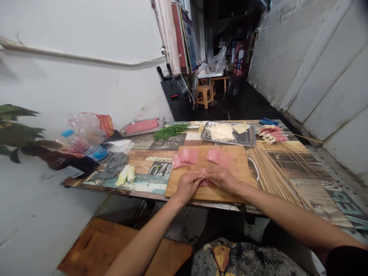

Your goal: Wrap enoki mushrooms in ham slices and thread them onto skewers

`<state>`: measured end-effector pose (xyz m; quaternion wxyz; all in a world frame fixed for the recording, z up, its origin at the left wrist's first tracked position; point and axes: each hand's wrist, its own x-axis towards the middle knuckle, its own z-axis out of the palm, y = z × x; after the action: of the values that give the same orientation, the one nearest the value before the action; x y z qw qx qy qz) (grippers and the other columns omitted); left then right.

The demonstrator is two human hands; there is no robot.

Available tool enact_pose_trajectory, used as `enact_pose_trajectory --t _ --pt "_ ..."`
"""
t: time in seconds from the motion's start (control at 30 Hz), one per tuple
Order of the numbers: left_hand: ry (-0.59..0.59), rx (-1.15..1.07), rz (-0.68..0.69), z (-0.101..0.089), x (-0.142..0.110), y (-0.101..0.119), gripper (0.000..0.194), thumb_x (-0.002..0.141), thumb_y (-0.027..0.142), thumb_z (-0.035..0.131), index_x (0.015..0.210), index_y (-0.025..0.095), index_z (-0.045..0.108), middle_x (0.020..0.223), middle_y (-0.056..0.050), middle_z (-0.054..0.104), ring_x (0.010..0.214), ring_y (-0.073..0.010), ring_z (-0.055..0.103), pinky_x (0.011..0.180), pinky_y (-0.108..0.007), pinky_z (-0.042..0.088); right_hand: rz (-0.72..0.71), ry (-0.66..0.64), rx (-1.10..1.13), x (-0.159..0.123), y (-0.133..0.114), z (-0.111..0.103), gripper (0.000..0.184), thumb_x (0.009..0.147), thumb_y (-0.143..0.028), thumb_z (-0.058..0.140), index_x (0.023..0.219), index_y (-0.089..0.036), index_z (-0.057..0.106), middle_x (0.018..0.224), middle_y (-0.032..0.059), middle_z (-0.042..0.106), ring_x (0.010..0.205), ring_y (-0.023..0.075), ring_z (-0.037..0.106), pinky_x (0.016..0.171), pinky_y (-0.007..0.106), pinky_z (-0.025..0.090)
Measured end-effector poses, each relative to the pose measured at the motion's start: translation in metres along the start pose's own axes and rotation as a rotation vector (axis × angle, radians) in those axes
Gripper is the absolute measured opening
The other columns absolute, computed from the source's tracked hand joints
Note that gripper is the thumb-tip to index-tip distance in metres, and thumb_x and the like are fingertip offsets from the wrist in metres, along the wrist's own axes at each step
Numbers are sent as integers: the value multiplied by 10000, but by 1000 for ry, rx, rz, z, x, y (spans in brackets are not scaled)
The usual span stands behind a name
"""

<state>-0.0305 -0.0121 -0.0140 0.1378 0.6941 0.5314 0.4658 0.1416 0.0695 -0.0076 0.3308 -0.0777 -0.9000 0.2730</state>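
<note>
On the wooden cutting board (178,184), a thin pink meat slice (204,181) lies between my two hands. The fingertips of my left hand (187,185) pinch its left side, and those of my right hand (222,178) pinch its right side. My hands nearly meet over the slice and partly hide it. Beyond them on the board are more meat slices, one group (185,156) at the left and another (217,156) at the right, close behind my right hand.
Behind the board stands a tray (250,141) of enoki mushrooms (220,132). Bamboo skewers (273,174) and rolled meat skewers (271,135) lie right. Leftward are green chives (171,131), a meat tray (128,132), cabbage pieces (126,175), a grey cloth (115,165) and plastic bottles (96,153).
</note>
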Motion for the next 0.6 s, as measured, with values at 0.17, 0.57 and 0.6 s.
enact_pose_trajectory --t 0.17,0.57,0.6 --pt "-17 216 304 -1 -5 -1 171 912 183 537 936 184 706 895 -68 730 843 -169 662 787 -333 526 54 -137 -70 -4 4 -2 311 989 -318 369 1073 -175 632 1039 76 658 968 169 576 897 350 449" --pt "-279 537 408 -13 -10 -4 252 917 287 527 1089 148 648 1064 -129 667 987 -233 605 876 -406 518 -112 -464 -573 -6 -13 -6 280 951 -162 367 1116 -77 576 1124 188 586 1096 254 506 972 459 369" --pt "-283 523 399 -15 -9 -2 262 906 312 548 1084 149 651 1062 -130 668 986 -236 605 871 -405 517 -117 -454 -566 -5 -13 -5 278 950 -159 365 1098 -76 585 1105 187 595 1082 256 514 961 458 379"
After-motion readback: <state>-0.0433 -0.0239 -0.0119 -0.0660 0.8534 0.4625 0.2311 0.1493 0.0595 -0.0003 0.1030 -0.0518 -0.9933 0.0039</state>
